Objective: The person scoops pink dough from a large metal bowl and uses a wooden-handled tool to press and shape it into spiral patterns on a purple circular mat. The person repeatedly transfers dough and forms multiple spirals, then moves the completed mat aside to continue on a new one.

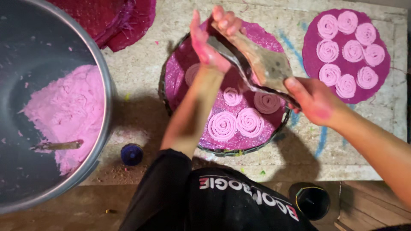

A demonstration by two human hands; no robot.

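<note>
My left hand (208, 40) and my right hand (311, 99) together hold a worn wooden and metal press (261, 64) above a round purple mesh tray (182, 64). The left hand grips its far end, fingers raised and smeared pink. The right hand clasps its near handle. Several pink dough spirals (236, 122) lie on the tray below the press. A big metal basin (92, 51) at the left holds a mound of pink dough (68, 111) with a spoon handle (58, 145) stuck in it.
A second purple round (376, 92) at the top right carries several pink spirals. Folded purple mesh (124, 21) lies at the top. A small blue cap (131, 154) and a dark cup (312, 200) sit near my knee on the stained stone floor.
</note>
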